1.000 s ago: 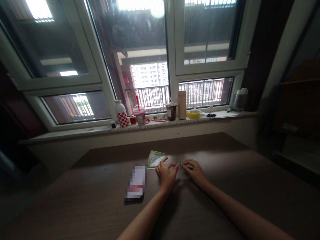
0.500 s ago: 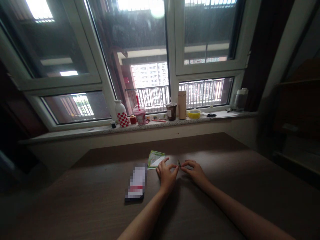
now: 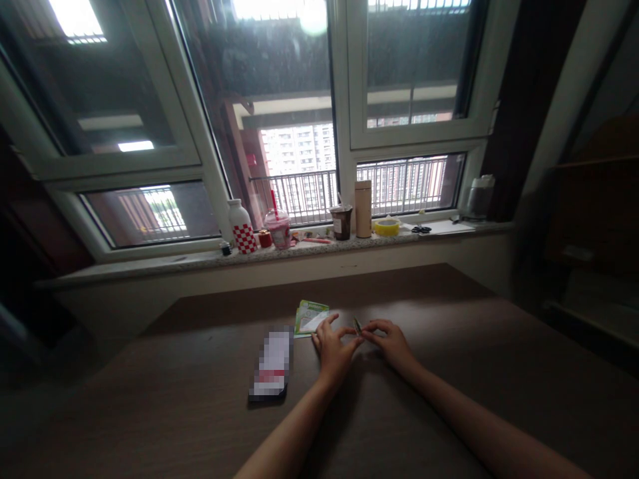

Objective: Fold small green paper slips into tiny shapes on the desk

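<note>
Between my hands stands a small, thin greenish piece (image 3: 357, 324), tilted on edge and too small to make out in detail. My right hand (image 3: 392, 342) pinches it from the right with thumb and forefinger. At its lower left edge, the thumb and forefinger of my left hand (image 3: 333, 349) also close on it, the other fingers spread out. Just beyond the left hand lie green-edged cards or packets (image 3: 305, 319) with a pale sheet on top, partly covered by my fingers. A phone (image 3: 269, 367) with a blurred screen rests left of that hand.
The brown table (image 3: 200, 412) reaches to a windowsill (image 3: 200, 256). On the sill stand a checkered bottle (image 3: 244, 229), a pink drink cup (image 3: 278, 229), a dark drink cup (image 3: 341, 223), a tan flask (image 3: 363, 209), yellow tape (image 3: 387, 228) and black scissors (image 3: 421, 230).
The fingertips of my left hand have moved slightly right and now meet the small piece. The right hand keeps its pinch, and the piece shows a little more of its face.
</note>
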The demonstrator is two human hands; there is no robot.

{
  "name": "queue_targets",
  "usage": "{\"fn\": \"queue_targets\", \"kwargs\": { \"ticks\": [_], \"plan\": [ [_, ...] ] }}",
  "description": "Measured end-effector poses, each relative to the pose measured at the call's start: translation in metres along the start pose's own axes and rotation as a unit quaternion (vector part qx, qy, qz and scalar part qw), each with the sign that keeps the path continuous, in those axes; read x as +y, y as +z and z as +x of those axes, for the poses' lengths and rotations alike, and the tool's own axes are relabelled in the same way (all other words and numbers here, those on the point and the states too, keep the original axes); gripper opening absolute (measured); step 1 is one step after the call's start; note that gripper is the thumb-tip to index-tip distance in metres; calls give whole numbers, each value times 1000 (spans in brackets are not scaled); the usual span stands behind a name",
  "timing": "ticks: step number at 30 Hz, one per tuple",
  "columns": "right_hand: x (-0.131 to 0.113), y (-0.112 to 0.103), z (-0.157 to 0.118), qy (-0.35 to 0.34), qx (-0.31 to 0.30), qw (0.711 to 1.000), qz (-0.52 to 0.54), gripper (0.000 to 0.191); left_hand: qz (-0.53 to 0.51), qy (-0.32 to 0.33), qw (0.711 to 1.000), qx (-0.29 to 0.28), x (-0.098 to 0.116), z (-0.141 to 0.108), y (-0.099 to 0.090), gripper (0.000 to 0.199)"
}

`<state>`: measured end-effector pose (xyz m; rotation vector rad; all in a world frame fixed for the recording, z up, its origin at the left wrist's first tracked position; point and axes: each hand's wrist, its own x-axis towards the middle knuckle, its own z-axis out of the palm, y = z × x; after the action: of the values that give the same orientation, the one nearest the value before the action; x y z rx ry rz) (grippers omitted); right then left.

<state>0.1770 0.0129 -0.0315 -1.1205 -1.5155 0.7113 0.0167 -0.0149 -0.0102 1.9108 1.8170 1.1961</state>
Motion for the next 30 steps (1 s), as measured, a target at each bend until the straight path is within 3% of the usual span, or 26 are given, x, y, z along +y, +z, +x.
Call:
{"fn": "queue_targets", "kwargs": {
  "ticks": [10, 17, 22, 30],
  "plan": [
    [-1, 1, 0, 0, 9, 1000, 4, 30, -5, -10, 1000, -4, 6, -1, -4, 9],
    [-8, 2, -1, 22, 0, 995, 94, 32, 0, -16, 1000, -7, 8, 0, -4, 9],
    [-6, 2, -3, 2, 15, 998, 61, 32, -11, -11, 1000, -1, 6, 0, -4, 17],
    [-5, 2, -4, -5, 10, 999, 34, 34, -23, -12, 1000, 9, 3, 1, -2, 10]
  ]
}}
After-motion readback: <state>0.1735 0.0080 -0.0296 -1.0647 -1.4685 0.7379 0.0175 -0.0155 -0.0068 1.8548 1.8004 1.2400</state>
